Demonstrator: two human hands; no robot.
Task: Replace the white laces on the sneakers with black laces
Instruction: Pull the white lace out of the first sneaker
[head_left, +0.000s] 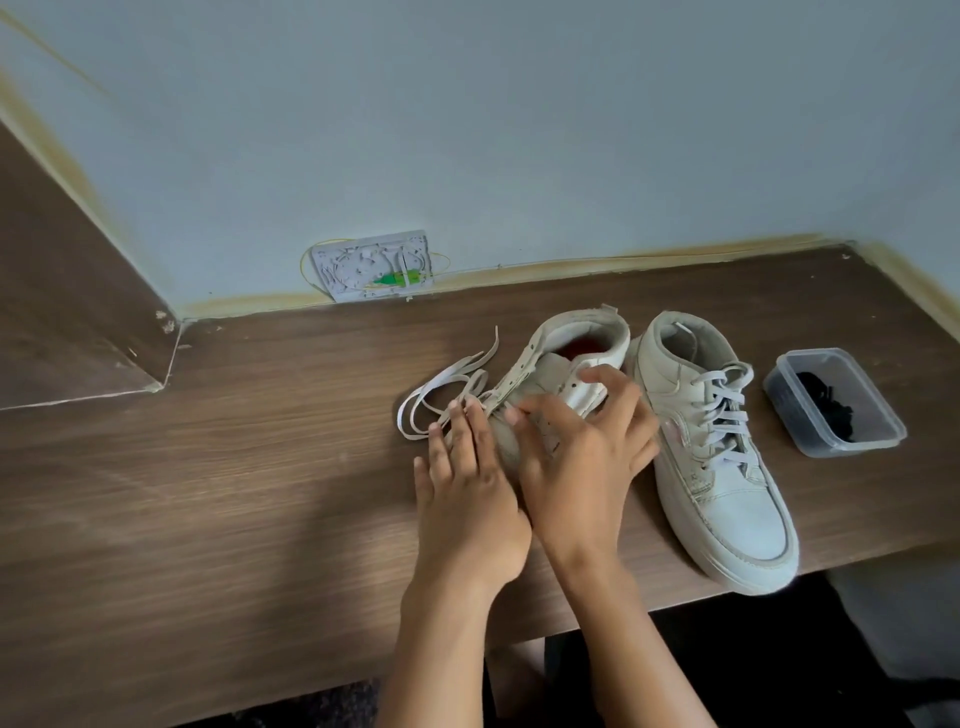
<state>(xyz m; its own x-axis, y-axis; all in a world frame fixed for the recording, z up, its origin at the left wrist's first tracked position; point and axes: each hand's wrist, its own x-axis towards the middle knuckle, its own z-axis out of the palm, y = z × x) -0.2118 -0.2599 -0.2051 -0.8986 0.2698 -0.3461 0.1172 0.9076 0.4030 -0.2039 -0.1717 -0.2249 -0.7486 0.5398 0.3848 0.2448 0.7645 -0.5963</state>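
Two white high-top sneakers stand on a brown wooden table (208, 467). The left sneaker (566, 358) is tipped toward the left, and its white lace (441, 389) trails loose on the table beside it. My left hand (467, 493) lies with straight fingers on that sneaker's side, fingertips at the lace. My right hand (576, 447) is spread over the tongue and eyelets, fingers bent on the shoe. The right sneaker (711, 447) stands upright, still laced in white. Black laces (831, 405) lie in a clear plastic tub (789, 395) at the right.
A grey wall plate (371, 265) with thin yellow wires sits on the wall just behind the table. The table's front edge runs below the right sneaker's toe. A dark wooden panel rises at the far left.
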